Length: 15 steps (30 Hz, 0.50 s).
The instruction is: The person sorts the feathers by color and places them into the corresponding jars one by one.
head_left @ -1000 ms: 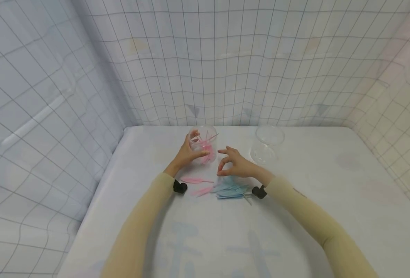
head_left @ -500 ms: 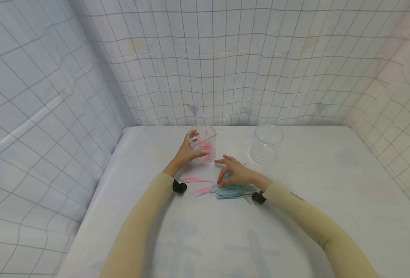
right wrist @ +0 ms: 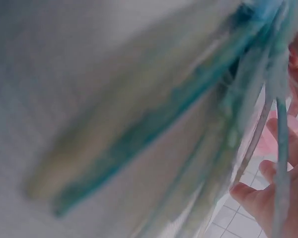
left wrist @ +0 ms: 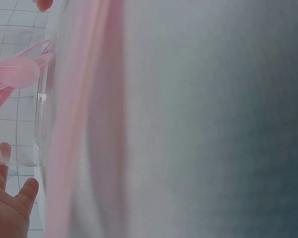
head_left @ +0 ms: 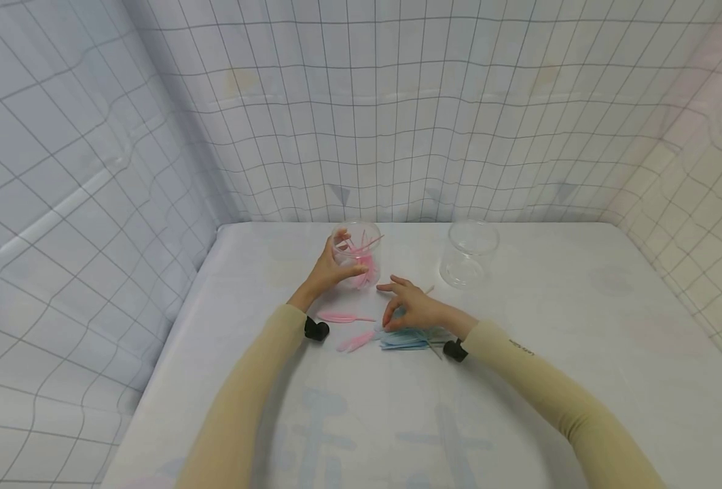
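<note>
My left hand (head_left: pixel 330 269) grips a clear jar (head_left: pixel 373 272) at the back of the table, thumb along its near side. Several pink feathers (head_left: pixel 365 258) stand in that jar, their quills fanned out at the rim. My right hand (head_left: pixel 417 307) is low over a pile of light blue feathers (head_left: pixel 405 339), thumb and index finger pinching a blue feather there while the other fingers stay extended. Behind that hand a thin quill (head_left: pixel 430 290) pokes up. In the right wrist view, blurred blue feathers (right wrist: pixel 159 116) cross in front of the right hand (right wrist: pixel 283 193).
A second clear jar (head_left: pixel 467 261) stands at the back right. Two pink feathers lie loose on the white table: one (head_left: pixel 339 317) near the left wrist, the other (head_left: pixel 357 341) against the blue pile. A gridded white curtain (head_left: pixel 391 122) hangs behind the table.
My right hand has come down from above the blue feathers, its thumb and index fingertips now at the pile. The left hand stays on the jar.
</note>
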Motion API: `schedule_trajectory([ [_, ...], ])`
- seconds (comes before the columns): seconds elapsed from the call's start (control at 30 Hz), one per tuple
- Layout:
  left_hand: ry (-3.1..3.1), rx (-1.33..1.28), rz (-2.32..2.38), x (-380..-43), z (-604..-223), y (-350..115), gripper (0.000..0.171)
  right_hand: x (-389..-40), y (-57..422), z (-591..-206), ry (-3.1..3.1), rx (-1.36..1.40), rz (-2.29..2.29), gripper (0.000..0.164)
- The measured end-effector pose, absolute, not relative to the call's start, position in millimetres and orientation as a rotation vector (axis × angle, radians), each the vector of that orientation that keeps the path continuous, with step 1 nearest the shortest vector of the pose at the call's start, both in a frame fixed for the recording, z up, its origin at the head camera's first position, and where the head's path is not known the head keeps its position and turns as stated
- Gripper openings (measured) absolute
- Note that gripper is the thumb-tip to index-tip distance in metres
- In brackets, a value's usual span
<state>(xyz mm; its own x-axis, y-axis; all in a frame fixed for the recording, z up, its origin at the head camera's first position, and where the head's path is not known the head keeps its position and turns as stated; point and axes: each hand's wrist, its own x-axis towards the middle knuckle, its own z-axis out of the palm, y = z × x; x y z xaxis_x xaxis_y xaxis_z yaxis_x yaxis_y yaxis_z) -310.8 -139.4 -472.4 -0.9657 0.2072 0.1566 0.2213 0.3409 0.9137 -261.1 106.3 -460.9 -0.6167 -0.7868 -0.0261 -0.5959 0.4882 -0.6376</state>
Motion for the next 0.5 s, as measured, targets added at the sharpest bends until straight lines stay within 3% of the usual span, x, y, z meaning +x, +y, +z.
schedule_trajectory([
  [0.5, -2.554, -0.428, -1.732, -311.9, -473.4, -140.4, 0.095, -260.9, 99.6, -464.6, 2.496, -1.267, -0.688, 0.007],
])
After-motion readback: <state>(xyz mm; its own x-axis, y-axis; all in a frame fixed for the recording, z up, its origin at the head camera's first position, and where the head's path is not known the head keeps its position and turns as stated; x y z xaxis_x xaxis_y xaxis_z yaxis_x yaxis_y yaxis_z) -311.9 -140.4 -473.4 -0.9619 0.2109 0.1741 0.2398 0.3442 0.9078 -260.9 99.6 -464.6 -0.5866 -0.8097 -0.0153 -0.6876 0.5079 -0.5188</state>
